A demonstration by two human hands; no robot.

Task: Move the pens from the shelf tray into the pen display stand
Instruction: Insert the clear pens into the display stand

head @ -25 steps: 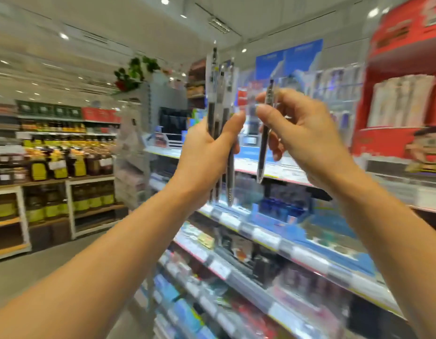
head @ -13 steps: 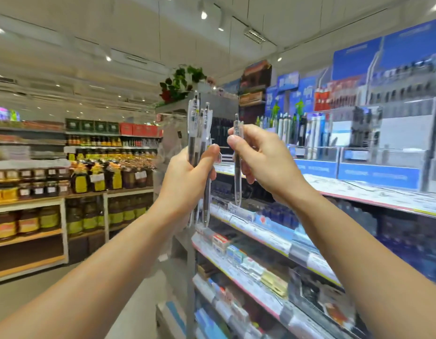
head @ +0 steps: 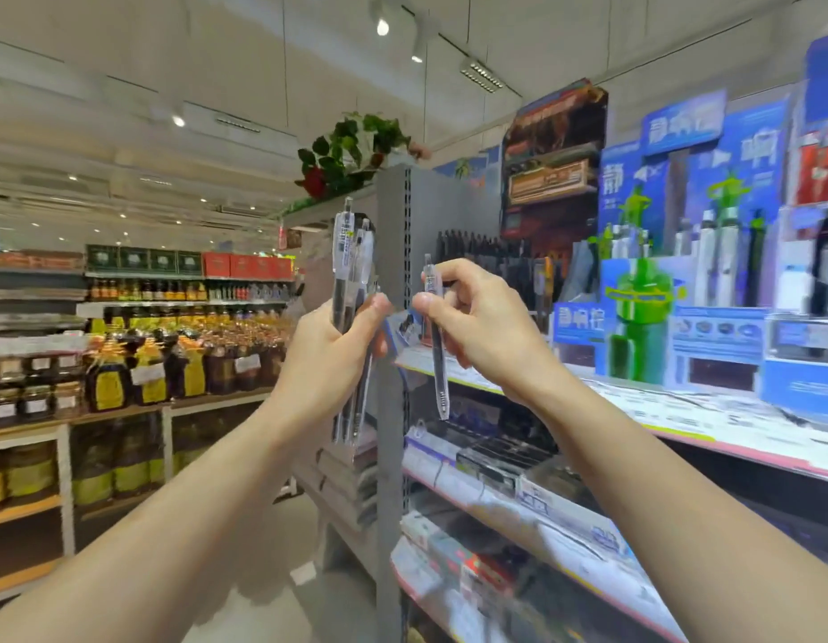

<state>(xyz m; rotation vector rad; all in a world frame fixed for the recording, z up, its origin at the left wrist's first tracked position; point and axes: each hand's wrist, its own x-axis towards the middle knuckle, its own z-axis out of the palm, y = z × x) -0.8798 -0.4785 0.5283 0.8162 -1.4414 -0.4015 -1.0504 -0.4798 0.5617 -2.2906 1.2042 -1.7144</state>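
My left hand [head: 331, 364] grips a bundle of clear-barrelled pens [head: 349, 252], upright in front of the grey shelf post. Beside it, my right hand [head: 477, 327] pinches a single clear pen [head: 439, 378] between thumb and fingers, tip pointing down. The two hands are close together, thumbs almost touching. Behind them on the upper shelf stands a rack of dark pens [head: 486, 257], and to the right a blue pen display stand [head: 672, 290] with green figures. The shelf tray is not identifiable here.
A grey upright shelf post [head: 393, 410] runs down the middle. Stationery shelves [head: 519, 517] with price strips fill the right. Across the aisle on the left stand wooden shelves of jars and bottles [head: 124, 364]. A plant [head: 347, 150] sits on top of the shelving.
The view has swung left and upward along the shelves, so the blue display now lies to the right. Both hands keep their pens and have stayed close together.
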